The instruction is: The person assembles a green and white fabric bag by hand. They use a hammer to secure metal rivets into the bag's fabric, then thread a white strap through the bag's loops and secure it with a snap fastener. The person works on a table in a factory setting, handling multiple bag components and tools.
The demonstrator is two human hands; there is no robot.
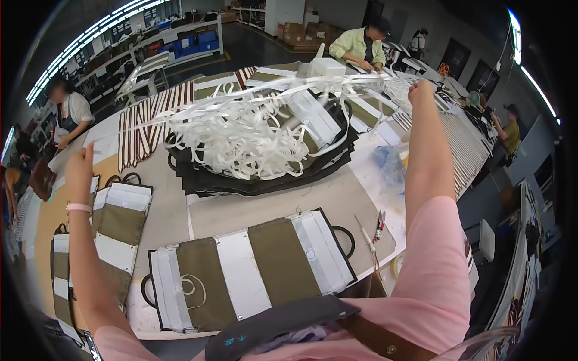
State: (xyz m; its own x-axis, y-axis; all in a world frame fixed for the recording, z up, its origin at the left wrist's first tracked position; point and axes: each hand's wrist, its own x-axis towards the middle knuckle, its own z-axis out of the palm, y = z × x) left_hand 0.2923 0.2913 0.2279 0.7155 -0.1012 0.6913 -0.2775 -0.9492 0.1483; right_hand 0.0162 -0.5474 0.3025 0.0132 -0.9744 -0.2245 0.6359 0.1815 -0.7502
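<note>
In the head view, both arms are seen stretched wide apart above a worktable, with a long white strip drawn taut between them. The right hand is closed in a fist around one end of the strip, high and far to the right; the left hand is raised at the far left with the fingers pinched on the other end, though the exact grip is too small to make out. Between the hands, below the stretched strip, a tangled heap of white strips is piled on a stack of dark fabric panels. Nearer the body, an olive and white striped panel with black loop handles is laid flat, and similar panels are set at the left. Small cutters lie at the table's right edge. The strip is judged light, thin and limp, likely to snag in the heap, and best held near its ends.
</note>
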